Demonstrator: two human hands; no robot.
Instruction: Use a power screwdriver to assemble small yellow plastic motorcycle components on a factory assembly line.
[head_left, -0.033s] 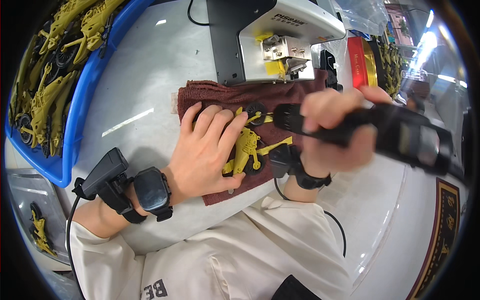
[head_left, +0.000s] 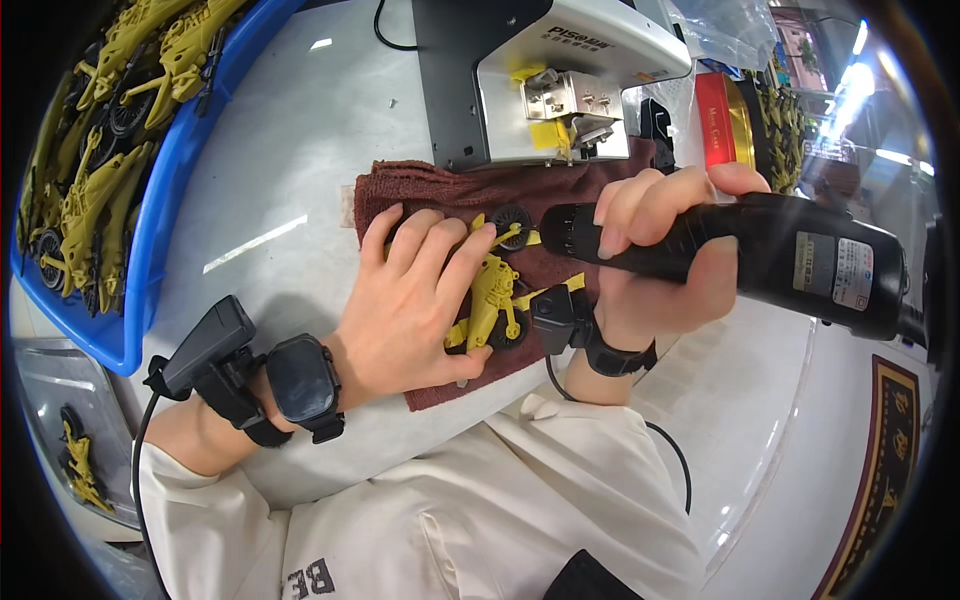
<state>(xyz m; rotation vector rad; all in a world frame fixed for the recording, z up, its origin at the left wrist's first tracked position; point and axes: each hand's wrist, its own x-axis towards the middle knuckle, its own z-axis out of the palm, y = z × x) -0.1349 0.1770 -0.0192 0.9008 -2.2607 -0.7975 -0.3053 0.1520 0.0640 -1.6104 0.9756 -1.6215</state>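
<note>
A yellow toy motorcycle [head_left: 490, 292] with black wheels lies on a folded brown towel [head_left: 420, 185]. My left hand [head_left: 410, 295] holds it down, thumb at its near end and index finger close to the far wheel [head_left: 511, 226]; part of the toy is hidden beneath the hand. In my right hand [head_left: 680, 245] is a black electric screwdriver [head_left: 770, 255], held nearly level with fingers wrapped round its body. Its nose points left at the toy's far wheel, and the tip seems to meet the toy there, though the exact contact is too small to make out.
Beyond the towel stands a grey and black machine [head_left: 590, 45] with a metal fixture in front. A blue bin [head_left: 140, 330] of yellow toy motorcycles is at left, above a clear tray [head_left: 105, 370] holding another. A red box [head_left: 713, 120] stands at back right.
The screwdriver and my right hand, blurred before, now look sharp. The screwdriver's rear end has shifted slightly, and its nose sits a little further left. My left hand and the toy have not moved.
</note>
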